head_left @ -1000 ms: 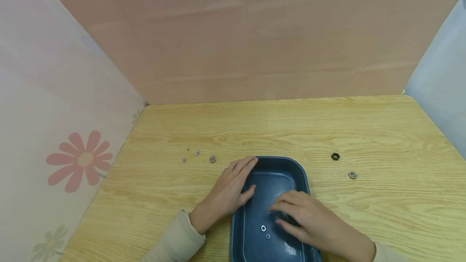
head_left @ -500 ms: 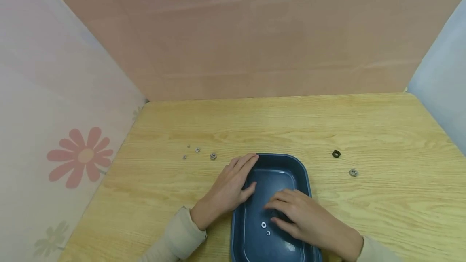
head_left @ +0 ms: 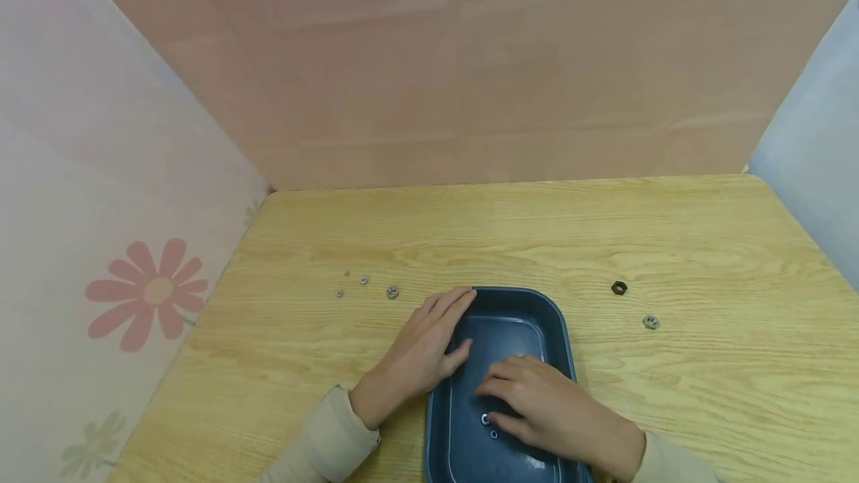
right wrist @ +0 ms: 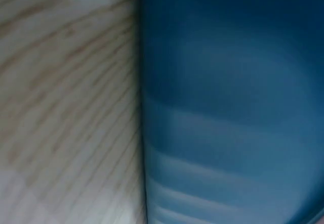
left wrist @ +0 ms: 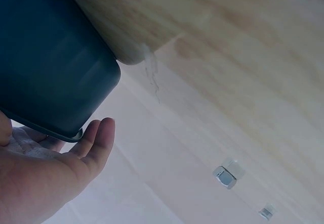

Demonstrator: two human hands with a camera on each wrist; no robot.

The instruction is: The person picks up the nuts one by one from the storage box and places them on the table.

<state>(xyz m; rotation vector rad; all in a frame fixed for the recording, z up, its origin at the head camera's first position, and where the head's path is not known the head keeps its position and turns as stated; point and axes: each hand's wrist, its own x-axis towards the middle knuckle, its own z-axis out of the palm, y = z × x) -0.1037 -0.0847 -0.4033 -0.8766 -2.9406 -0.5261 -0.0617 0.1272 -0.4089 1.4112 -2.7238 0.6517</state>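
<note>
A deep dark-blue tray (head_left: pixel 510 300) stands on the table, with two small metal rings, apparently nuts, inside. My left hand (head_left: pixel 419 345) rests along its left rim, fingers nearly straight and thumb over the inside; the left wrist view shows the fingers (left wrist: pixel 104 138) beside the rim corner. Over the tray floor is my right hand (head_left: pixel 537 405), thumb and index finger apart. Its thumb tip lies against or just over the larger nut (head_left: pixel 485 419), partly covering it; the smaller nut (head_left: pixel 493 434) lies just below. The right wrist view shows mostly the tray wall (right wrist: pixel 228 133).
Several small silver nuts lie left of the tray, the largest nut (head_left: pixel 392 292) closest to it. To the right lie a black hex nut (head_left: pixel 619 288) and a silver hex nut (head_left: pixel 650 322). Beyond the wooden table (head_left: pixel 510 229) stands a pinkish-brown backdrop (head_left: pixel 429 73).
My right hand has moved left across the tray, bringing its thumb to the larger nut. The left hand keeps its place on the rim, and the nuts stay where they were.
</note>
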